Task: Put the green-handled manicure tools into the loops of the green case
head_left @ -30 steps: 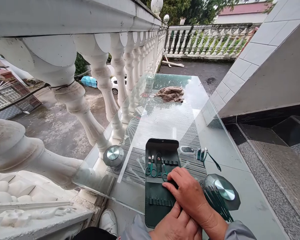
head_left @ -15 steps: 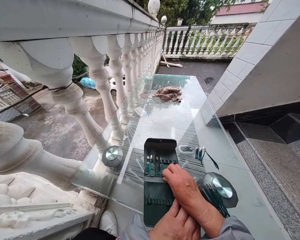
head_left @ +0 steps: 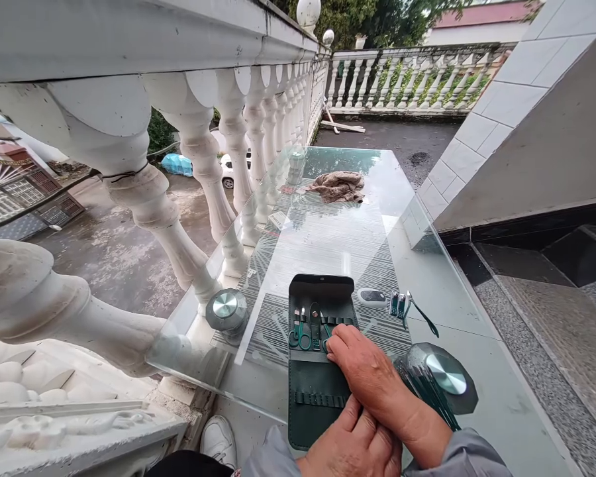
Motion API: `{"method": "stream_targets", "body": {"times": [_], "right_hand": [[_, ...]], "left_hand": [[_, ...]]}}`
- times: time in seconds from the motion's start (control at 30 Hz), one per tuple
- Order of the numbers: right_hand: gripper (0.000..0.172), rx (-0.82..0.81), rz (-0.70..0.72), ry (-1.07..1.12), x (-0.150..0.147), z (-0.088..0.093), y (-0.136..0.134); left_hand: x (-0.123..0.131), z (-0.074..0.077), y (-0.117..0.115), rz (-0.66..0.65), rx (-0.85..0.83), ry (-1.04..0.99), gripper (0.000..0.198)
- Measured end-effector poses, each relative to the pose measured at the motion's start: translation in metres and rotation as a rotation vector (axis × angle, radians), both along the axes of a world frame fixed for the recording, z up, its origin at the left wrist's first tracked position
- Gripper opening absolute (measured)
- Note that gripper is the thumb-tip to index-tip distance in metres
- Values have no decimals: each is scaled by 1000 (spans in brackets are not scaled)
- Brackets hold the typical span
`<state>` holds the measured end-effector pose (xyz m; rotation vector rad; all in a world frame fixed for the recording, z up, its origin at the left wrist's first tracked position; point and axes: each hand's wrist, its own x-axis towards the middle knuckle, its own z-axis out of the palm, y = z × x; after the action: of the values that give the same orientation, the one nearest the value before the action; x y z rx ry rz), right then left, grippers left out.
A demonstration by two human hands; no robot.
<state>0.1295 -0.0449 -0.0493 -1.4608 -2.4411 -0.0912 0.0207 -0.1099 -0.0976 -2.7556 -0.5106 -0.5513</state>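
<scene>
A dark green manicure case (head_left: 314,377) lies unfolded on the glass table, its lower end at the near edge. My right hand (head_left: 367,363) reaches over its right side, closed, fingertips at the ring handle of green-handled scissors (head_left: 324,330) in an upper loop. Left of that, small scissors (head_left: 300,334) and a strapped tool sit in the case. Curled around the case's lower right edge, my left hand (head_left: 350,442) lies under my right wrist; its fingertips are partly hidden. Several slim green tools (head_left: 427,391) lie beside my right forearm.
Nail clippers (head_left: 397,305), green-handled nippers (head_left: 422,315) and a grey-white oval object (head_left: 372,297) lie right of the case. A brown cloth (head_left: 338,187) is farther back on the glass table (head_left: 427,265). White balusters (head_left: 149,192) line the left; steps (head_left: 551,298) rise at right.
The whole view has shifted slightly, so things appear a little farther right. Both hands stay in nearly the same place on the case.
</scene>
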Motion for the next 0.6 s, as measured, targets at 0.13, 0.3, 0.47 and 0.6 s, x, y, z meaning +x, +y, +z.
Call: {"method": "stream_targets", "body": {"times": [0.13, 0.3, 0.47, 0.6], "right_hand": [[21, -17, 38, 51, 0, -1, -3], [20, -109, 70, 121, 5, 16, -15], [20, -197, 138, 236, 14, 46, -27], [18, -88, 75, 310, 39, 47, -20]], "left_hand": [[-1, 0, -1, 2, -11, 38, 32], [-2, 2, 0, -7, 5, -5, 32], [-3, 5, 0, 15, 51, -15, 31], [-5, 13, -1, 39, 112, 28, 35]]}}
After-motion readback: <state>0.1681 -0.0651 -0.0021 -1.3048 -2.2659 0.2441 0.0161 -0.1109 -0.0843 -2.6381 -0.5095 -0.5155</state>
